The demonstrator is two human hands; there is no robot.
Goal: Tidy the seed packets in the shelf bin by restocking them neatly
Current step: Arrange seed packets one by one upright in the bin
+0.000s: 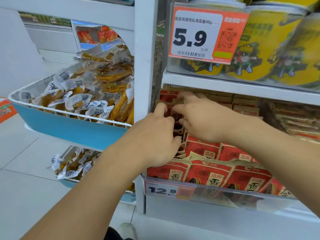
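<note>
The left hand (155,135) reaches into the left end of the shelf bin (225,191), fingers curled among the red seed packets (207,172); whether it grips one, I cannot tell. The right hand (202,118) spreads its fingers over the back packets. They look light and crinkly; better to hold them by the top edge.

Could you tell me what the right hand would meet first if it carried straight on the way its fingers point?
Probably the red seed packets stacked at the shelf's back left, which the right hand seems nearly touching; depth is unclear.
</note>
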